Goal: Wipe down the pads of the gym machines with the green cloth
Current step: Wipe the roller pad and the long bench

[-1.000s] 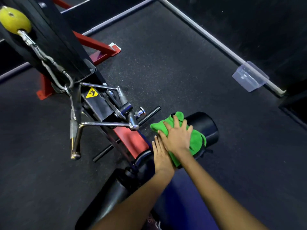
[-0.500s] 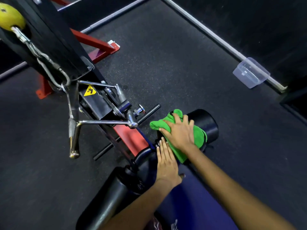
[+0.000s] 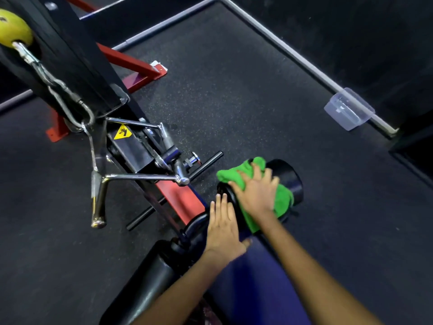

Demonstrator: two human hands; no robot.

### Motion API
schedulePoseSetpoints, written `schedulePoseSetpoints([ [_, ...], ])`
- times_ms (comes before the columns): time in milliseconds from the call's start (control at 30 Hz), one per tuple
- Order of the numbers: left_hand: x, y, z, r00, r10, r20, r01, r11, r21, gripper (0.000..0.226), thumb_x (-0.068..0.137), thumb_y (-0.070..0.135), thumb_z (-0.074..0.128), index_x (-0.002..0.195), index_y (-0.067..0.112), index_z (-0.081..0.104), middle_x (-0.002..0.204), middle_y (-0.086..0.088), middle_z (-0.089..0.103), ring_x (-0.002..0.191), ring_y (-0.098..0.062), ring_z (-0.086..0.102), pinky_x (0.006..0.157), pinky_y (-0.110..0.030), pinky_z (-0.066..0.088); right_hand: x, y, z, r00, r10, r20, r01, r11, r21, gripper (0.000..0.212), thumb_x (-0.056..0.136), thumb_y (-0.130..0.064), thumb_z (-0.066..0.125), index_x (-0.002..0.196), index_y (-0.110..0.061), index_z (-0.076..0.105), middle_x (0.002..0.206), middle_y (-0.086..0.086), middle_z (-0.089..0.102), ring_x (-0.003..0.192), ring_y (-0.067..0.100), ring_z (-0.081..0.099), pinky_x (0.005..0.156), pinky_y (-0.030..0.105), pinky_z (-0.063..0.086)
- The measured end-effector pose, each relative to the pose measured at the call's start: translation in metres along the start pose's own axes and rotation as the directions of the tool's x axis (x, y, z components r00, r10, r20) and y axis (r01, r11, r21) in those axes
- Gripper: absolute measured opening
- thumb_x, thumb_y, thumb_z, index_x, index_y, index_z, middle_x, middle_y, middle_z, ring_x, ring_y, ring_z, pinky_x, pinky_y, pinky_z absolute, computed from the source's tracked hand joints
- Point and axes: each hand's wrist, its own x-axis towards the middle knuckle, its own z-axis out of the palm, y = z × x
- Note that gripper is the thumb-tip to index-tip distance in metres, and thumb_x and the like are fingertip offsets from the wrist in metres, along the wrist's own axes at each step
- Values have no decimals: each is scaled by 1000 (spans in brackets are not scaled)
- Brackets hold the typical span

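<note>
- Head view: the right hand (image 3: 256, 195), fingers spread flat, presses the green cloth (image 3: 283, 200) onto a black roller pad (image 3: 290, 181), whose long axis runs from the machine's red frame (image 3: 180, 200) out toward the right.
- The left hand (image 3: 222, 228), open and holding nothing, rests flat on the padding just beside the cloth, nearer the frame.
- The bare end of the roller lies beyond the right hand's fingertips, so it looks the better placed hand to sweep outward.
</note>
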Motion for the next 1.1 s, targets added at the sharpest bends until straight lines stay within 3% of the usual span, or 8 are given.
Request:
schedulePoseSetpoints([
  [100,18,-10,-25,999,-43,-4,43,999,27,105,53,59,71,130,-9,47,125,-24,55,126,-39,48,113,-47,25,-19,-11,5,1000,-27,13,27,999,45,58,82,-65,32,115,-32,67,132,9,55,101,35,50,83,45,40],
  [200,42,-21,-46,997,-65,45,67,997,-38,95,68,69,65,132,5,35,134,-14,42,133,-31,33,115,-41,18,-4,22,0,998,-60,18,61,998,-24,65,84,-71,27,129,-35,57,143,6,44,110,34,44,85,42,35],
  [300,63,-27,-63,996,-51,78,60,990,-125,106,65,69,70,136,3,29,141,-15,36,134,-29,31,115,-38,19,25,67,-8,986,165,-14,-165,986,-5,57,88,-65,41,135,-35,51,151,7,31,120,36,36,95,45,32],
  [467,91,-31,-65,932,-4,362,90,971,-220,127,70,65,70,150,-1,-4,159,-15,-1,147,-27,1,120,-38,6,37,59,-12,965,263,1,-263,964,-40,54,90,-61,44,135,-33,51,148,9,31,123,36,32,99,46,28],
  [567,89,-30,-57,875,11,484,80,983,-167,119,78,68,58,149,1,-11,159,-13,-10,147,-26,-7,119,-41,3,25,28,-9,988,152,-2,-152,986,-69,53,90,-62,42,135,-35,49,149,8,31,122,34,32,96,45,28],
  [733,73,-16,-46,923,-33,384,48,998,-30,119,80,70,53,147,-3,-12,158,-19,-10,146,-31,-7,118,-42,0,23,34,-9,997,-47,54,53,992,-117,58,89,-68,35,137,-38,46,149,3,32,121,31,35,94,42,31],
  [933,46,21,-25,969,-131,207,57,942,331,111,87,70,35,142,-13,-16,153,-32,-9,143,-45,-6,113,-53,-6,60,72,-18,946,315,76,-312,949,-45,58,88,-65,42,136,-33,51,146,13,34,125,39,31,103,48,30],
  [1100,31,29,-7,987,-126,95,67,881,469,105,93,64,27,135,-21,-17,147,-42,-6,139,-51,-1,105,-58,-7,42,14,-17,992,64,104,-50,990,-133,58,89,-66,38,137,-35,48,148,8,33,126,34,30,98,44,28],
])
